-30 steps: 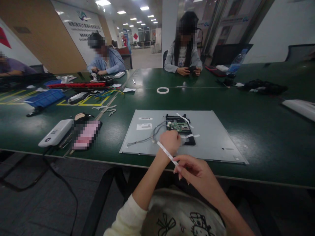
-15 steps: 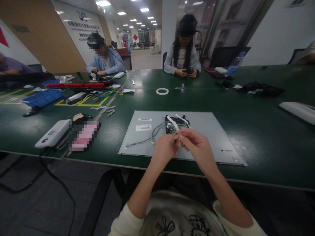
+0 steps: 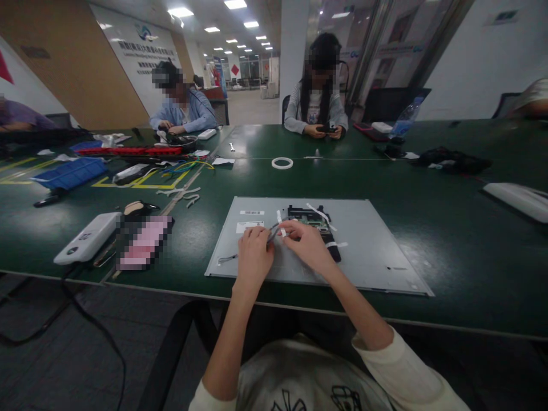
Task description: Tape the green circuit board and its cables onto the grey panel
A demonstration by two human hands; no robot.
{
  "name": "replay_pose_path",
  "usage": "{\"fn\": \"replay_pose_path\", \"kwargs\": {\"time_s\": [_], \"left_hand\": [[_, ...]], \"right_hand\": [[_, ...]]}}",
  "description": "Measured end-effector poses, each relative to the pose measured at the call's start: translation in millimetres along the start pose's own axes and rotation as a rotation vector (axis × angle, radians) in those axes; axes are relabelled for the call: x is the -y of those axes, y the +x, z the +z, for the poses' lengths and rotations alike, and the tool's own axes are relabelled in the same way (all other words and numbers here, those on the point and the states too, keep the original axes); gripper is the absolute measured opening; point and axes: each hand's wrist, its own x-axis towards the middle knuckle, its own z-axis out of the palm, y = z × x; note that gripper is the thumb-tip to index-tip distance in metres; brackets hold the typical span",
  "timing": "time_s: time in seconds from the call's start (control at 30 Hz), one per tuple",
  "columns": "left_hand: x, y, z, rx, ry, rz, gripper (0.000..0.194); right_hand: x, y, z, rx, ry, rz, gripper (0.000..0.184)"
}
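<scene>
A grey metal panel (image 3: pixel 368 240) lies flat on the green table (image 3: pixel 449 228) in front of me, with a small green circuit board (image 3: pixel 310 218) and grey cables (image 3: pixel 240 256) on it. My left hand (image 3: pixel 253 254) rests on the panel with fingers curled over the cables. My right hand (image 3: pixel 307 246) pinches a short strip of white tape (image 3: pixel 280 224) over the cable bundle, just left of the board. More white tape strips (image 3: pixel 319 212) cross the board.
A roll of white tape (image 3: pixel 282 163) lies beyond the panel. On the left are a white device (image 3: pixel 88 238), a blurred pink item (image 3: pixel 143 242), a blue tray (image 3: pixel 71 173) and coloured wires (image 3: pixel 188 166). Two people sit across the table. A white object (image 3: pixel 520 200) lies far right.
Both hands moved left from in front of the board to the cable bundle, carrying the tape strip, which my right hand now holds down on the cables.
</scene>
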Motion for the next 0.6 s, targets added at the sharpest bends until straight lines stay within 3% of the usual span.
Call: {"fn": "replay_pose_path", "kwargs": {"time_s": [0.17,0.3,0.4,0.5,0.6], "left_hand": [[2,0,5.5,-0.015,-0.074,0.046,0.021],[7,2,11.0,-0.032,-0.143,0.095,0.022],[9,3,13.3,-0.045,-0.185,0.131,0.023],[9,2,12.9,-0.017,-0.223,0.124,0.022],[9,2,12.3,0.015,-0.249,0.091,0.021]], "right_hand": [[-3,-3,-3,-0.034,-0.093,-0.045,0.02],[-3,-3,-4,-0.165,-0.288,-0.148,0.021],[1,-1,-6,-0.24,-0.272,-0.242,0.02],[6,3,-5,-0.227,-0.226,-0.327,0.022],[5,7,-1,-0.209,-0.23,-0.315,0.023]]}}
